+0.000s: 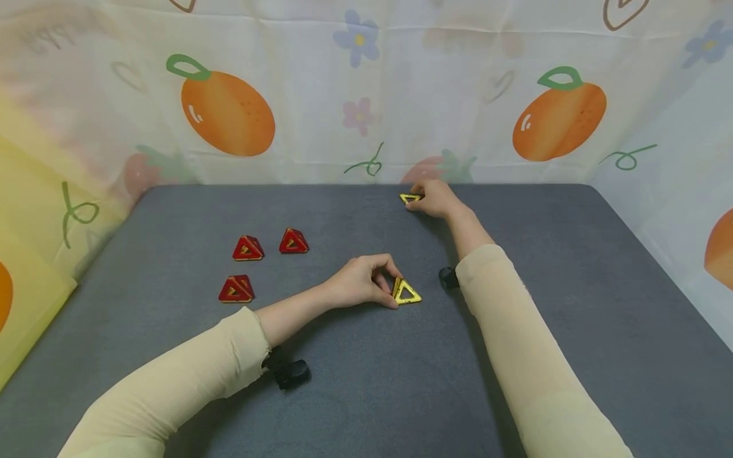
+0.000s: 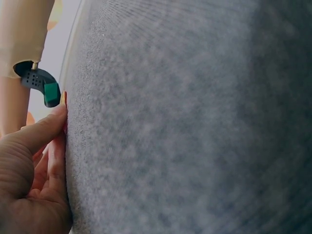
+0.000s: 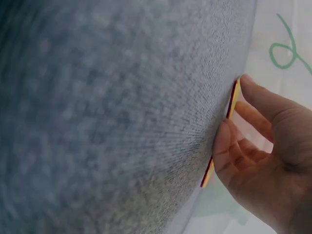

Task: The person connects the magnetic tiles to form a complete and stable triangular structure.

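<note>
Near the middle of the table, my left hand (image 1: pixel 366 284) pinches a yellow triangular magnetic tile (image 1: pixel 409 301) between thumb and fingers. A second yellow piece leans at that tile's left side, partly covered by the fingers. Only a thin edge of the held work shows past the thumb in the left wrist view. At the back edge of the table, my right hand (image 1: pixel 438 198) grips another yellow triangular tile (image 1: pixel 408 195). The right wrist view shows this tile (image 3: pixel 234 95) edge-on, low against the tabletop, with a dark red side, thumb and fingers at its rim.
Three small red pyramids stand on the left: one at the back (image 1: pixel 294 241), one beside it (image 1: pixel 248 249) and one nearer (image 1: pixel 236 289). The grey table (image 1: pixel 366 394) ends at a printed curtain (image 1: pixel 309 95). Dark wrist cameras hang below both sleeves.
</note>
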`<action>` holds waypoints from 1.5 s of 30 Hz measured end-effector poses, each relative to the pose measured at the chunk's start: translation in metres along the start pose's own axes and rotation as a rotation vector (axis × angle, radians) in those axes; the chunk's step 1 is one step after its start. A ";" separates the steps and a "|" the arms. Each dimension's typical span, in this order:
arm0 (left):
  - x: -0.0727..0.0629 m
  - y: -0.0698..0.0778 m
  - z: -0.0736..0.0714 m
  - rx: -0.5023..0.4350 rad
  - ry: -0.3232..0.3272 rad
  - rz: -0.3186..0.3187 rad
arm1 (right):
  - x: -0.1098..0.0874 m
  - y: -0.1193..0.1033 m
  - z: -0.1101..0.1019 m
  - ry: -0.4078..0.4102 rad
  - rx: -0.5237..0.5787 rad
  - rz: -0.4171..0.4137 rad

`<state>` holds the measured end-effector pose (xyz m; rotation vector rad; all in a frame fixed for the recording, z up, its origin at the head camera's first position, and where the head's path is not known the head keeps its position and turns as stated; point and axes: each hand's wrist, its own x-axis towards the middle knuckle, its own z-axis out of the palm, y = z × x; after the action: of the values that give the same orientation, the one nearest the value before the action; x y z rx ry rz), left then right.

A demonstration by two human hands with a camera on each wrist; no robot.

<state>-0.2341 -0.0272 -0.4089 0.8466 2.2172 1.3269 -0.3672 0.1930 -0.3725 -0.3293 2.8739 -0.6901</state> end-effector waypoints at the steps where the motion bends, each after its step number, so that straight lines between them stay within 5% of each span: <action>1: 0.000 -0.001 0.000 0.000 0.000 0.001 | 0.000 -0.001 0.000 0.003 -0.010 -0.004; 14: -0.001 0.002 0.000 0.010 -0.001 0.005 | 0.000 -0.007 0.002 0.050 -0.023 0.054; 23: -0.002 0.003 0.000 0.004 -0.003 0.014 | -0.008 -0.010 -0.003 0.126 0.099 0.052; 32: -0.001 0.002 0.000 0.013 -0.001 0.009 | -0.023 -0.004 -0.018 0.064 0.297 -0.033; 45: -0.001 0.001 0.000 0.016 -0.005 -0.007 | -0.064 -0.012 -0.034 -0.092 0.223 -0.197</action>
<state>-0.2327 -0.0271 -0.4077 0.8464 2.2282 1.3041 -0.3106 0.2132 -0.3302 -0.5994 2.6676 -0.9915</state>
